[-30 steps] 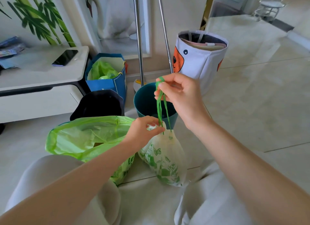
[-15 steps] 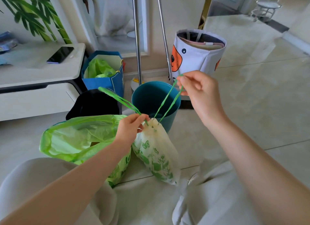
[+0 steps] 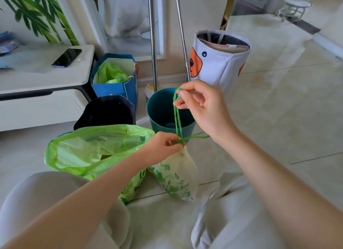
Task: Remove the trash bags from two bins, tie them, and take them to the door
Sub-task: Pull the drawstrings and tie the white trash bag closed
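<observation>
A small white trash bag (image 3: pixel 176 176) with green leaf print hangs just above the floor, its neck cinched. My left hand (image 3: pixel 161 146) pinches the gathered neck at the knot. My right hand (image 3: pixel 200 104) holds a loop of the green drawstring (image 3: pixel 177 119) up above it; another strand sticks out to the right. Left of it a larger green trash bag (image 3: pixel 89 150) stands open on the floor. Behind are an empty teal bin (image 3: pixel 159 109) and a black bin (image 3: pixel 105 111).
A blue paper bag (image 3: pixel 115 87) with green plastic inside stands by a low white cabinet (image 3: pixel 42 93) holding a phone (image 3: pixel 66 57). Two metal poles (image 3: pixel 152 39) rise behind the teal bin. A white fabric basket (image 3: pixel 220 61) stands at right. My knees fill the foreground.
The drawstring strands, spread apart half a second ago, are now crossed at the bag's neck. My right hand has come back over the bag, lifting one loop straight up.
</observation>
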`<state>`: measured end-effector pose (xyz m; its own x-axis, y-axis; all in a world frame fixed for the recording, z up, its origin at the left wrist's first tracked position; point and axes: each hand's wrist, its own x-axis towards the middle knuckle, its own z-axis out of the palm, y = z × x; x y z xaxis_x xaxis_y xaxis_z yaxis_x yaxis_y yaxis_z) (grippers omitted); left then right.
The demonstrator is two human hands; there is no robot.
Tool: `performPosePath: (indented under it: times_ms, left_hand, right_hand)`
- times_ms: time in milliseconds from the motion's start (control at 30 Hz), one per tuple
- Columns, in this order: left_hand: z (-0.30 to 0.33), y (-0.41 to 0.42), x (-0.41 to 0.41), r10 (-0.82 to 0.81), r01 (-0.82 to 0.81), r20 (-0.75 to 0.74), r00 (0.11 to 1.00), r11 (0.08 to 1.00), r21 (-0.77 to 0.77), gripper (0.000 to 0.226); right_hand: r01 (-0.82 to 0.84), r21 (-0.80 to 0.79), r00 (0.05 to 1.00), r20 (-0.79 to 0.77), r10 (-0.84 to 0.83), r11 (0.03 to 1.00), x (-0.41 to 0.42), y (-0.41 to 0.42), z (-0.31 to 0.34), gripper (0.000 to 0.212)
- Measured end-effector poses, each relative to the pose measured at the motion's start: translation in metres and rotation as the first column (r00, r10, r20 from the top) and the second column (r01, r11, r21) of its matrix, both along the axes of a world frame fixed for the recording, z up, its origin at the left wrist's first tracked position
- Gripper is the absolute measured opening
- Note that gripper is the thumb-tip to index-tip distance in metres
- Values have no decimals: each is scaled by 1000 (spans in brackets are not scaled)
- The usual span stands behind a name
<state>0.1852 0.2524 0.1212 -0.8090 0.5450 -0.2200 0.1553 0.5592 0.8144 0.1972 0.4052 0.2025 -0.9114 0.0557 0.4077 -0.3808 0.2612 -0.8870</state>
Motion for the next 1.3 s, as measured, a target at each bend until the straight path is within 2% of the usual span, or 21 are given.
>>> performPosePath:
  times_ms: [167,267,333,400,467,567,667,733,767,833,900,933,1033,1100,1200,1300]
  left_hand:
    - [-3,-3,0,52,-53,36,998,999,7,18]
    - [-3,-7,-1,71,-80,124,990,994,69,19]
    - [-4,-11,-2,91,-113,183,979,987,111,22]
    - [-5,-14,-4,116,-148,223,968,980,135,28]
    - [-6,-16,-7,141,-178,242,960,975,136,31]
    - [-8,-18,-11,202,-247,284,937,960,134,28]
    - [-9,-19,-13,271,-349,367,890,922,165,24]
    - [-8,-20,-13,295,-398,404,866,896,199,22]
    - [-7,-20,-14,295,-406,413,862,888,214,22]
    - [-7,-21,-14,278,-394,414,867,891,227,22]
    - [-6,-22,-14,259,-361,391,884,907,217,21]
    - [-6,-22,-14,246,-339,372,895,917,210,20]
    - [-5,-24,-14,189,-257,316,930,947,191,18]
    - [-3,-25,-12,137,-185,263,955,969,165,15]
    - [-2,-26,-11,88,-105,142,986,988,114,11]
    - [-1,-29,-10,53,-55,30,998,996,74,9]
  right_hand:
    - [14,0,997,82,-14,1000,-9,2,-10,9]
    - [69,68,964,254,-84,995,-15,10,-23,16]
    - [-41,285,914,397,-79,958,-13,14,-34,25]
    - [-267,489,851,524,-34,830,-7,15,-46,30]
    - [-394,552,813,582,-2,734,-1,13,-56,28]
    - [-403,595,832,555,7,696,4,14,-61,22]
    - [-354,584,854,520,-1,731,6,19,-54,24]
    - [-374,515,818,575,13,771,8,23,-49,26]
    - [-418,478,776,631,30,773,8,25,-48,27]
    - [-539,382,633,771,62,751,9,28,-42,30]
    - [-592,308,505,862,45,744,10,34,-40,35]
    - [-562,308,501,865,20,767,9,37,-41,37]
    - [-314,378,709,704,-50,871,0,39,-52,30]
    - [-288,412,805,593,-15,864,-4,31,-62,19]
    - [-440,402,777,618,116,803,-4,13,-77,20]
    - [-473,448,789,599,138,758,-4,0,-80,20]
